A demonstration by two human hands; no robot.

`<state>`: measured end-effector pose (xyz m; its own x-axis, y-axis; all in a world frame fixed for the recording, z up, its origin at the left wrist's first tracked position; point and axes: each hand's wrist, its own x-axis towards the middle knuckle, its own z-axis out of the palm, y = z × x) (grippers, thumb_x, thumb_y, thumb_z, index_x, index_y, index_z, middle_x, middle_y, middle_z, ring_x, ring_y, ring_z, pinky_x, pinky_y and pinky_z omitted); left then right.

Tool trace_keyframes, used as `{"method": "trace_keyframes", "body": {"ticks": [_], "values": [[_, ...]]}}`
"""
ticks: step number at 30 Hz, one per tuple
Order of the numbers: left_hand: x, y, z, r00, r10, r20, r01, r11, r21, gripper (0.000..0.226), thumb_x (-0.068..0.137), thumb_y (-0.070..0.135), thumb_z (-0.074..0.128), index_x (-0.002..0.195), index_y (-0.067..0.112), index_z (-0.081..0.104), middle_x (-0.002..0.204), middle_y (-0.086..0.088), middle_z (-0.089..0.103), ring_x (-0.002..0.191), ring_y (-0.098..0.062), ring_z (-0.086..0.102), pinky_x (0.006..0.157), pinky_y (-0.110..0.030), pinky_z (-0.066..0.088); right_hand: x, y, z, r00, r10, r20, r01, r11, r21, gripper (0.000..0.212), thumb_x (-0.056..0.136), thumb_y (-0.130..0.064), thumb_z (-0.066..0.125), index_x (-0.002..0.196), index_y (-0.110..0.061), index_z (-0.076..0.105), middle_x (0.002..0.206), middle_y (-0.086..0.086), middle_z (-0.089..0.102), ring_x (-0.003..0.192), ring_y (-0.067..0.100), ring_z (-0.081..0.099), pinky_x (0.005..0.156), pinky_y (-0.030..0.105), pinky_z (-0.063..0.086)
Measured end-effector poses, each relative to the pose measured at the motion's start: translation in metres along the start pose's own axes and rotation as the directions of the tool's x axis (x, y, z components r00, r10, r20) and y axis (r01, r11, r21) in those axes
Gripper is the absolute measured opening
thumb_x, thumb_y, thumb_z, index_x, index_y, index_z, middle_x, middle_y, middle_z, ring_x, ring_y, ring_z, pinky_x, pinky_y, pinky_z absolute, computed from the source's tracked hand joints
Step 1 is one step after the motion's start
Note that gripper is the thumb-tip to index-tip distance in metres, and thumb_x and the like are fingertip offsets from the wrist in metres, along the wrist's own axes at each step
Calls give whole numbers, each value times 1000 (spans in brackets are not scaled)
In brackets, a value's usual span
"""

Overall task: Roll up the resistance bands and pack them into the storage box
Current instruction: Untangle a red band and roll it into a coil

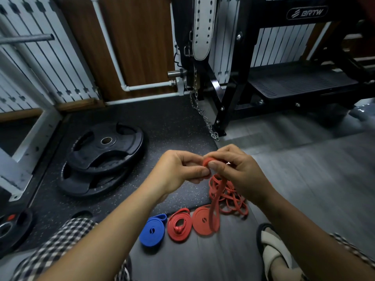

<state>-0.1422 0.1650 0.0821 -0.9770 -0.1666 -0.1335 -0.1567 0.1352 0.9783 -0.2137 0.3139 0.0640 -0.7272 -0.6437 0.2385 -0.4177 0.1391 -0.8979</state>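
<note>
Frame centre: left hand [182, 169] and right hand [233, 167] both pinch start of red band coil [208, 160]. Tail drops into red tangle [231, 201], lower centre. Advise tight turns, flush edges, untwisted feed. Box not visible.

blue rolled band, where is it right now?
Head view, lower centre: the blue rolled band lies leftmost in the row of three coils, right beside a red coil.

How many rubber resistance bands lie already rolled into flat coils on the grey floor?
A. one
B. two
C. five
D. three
D: a blue rubber coil, a red rubber coil and an orange-red rubber coil lie side by side; the left hand and right hand pinch a fourth band.
</note>
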Motion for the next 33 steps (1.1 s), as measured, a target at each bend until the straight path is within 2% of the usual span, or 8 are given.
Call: {"method": "trace_keyframes", "body": {"ticks": [4,9,16,18,21,23,29,33], "values": [[-2,2,4,998,-10,-65,-2,984,-179,17,72,-11,66,76,6,65,63,-3,67,57,-8,65,56,-16,53,0,-2,0,997,73,32,-76,992,102,22,84,-12,61,104,-19,64,95,5,56,83,-3,55,74,10,46],[-1,1,2,990,-42,-133,-2,951,-310,17,73,-11,64,75,6,64,70,-6,65,61,-13,65,61,-19,56,0,2,-5,980,184,71,-196,955,223,14,80,-13,64,93,-20,65,82,-1,66,76,7,60,70,17,51],[-3,-4,11,985,-161,-57,91,776,-624,15,77,-12,56,86,0,61,78,-11,68,67,-15,69,65,-21,58,-4,6,9,978,209,-24,-190,926,328,18,77,-8,67,93,-18,69,78,-3,69,71,4,62,65,17,49],[-4,-2,8,989,-144,-29,101,811,-576,21,77,-11,58,91,5,61,79,-11,68,67,-17,69,65,-23,58,-2,5,3,981,193,-7,-187,959,215,17,79,-7,67,94,-17,69,78,-5,64,67,-3,59,63,13,47],[-2,2,2,998,-50,-27,44,983,-177,24,79,-8,61,90,13,64,73,-7,67,59,-12,66,56,-20,54,0,5,-3,994,111,21,-107,986,-129,16,80,-14,69,95,-15,70,75,-6,56,68,-3,55,63,12,44],[0,2,2,997,10,-75,-14,998,-61,22,80,-10,60,84,11,65,64,-2,67,55,-7,64,50,-16,50,0,5,-2,997,72,9,-70,981,-182,14,80,-15,69,94,-15,70,75,-9,54,69,-5,54,64,11,43],[1,5,9,990,-106,-95,33,821,-570,16,80,-12,54,89,-1,61,70,-6,71,64,-12,69,61,-18,56,1,1,2,979,161,-125,-125,959,253,21,76,-11,69,96,-15,67,95,6,67,78,-2,64,69,11,48],[1,4,15,986,-161,-37,80,660,-747,17,83,-14,48,83,-1,59,71,-8,70,65,-13,70,62,-18,57,1,4,12,962,226,-156,-139,890,435,29,74,-14,66,102,-6,67,100,12,69,87,8,66,76,16,51]]}}
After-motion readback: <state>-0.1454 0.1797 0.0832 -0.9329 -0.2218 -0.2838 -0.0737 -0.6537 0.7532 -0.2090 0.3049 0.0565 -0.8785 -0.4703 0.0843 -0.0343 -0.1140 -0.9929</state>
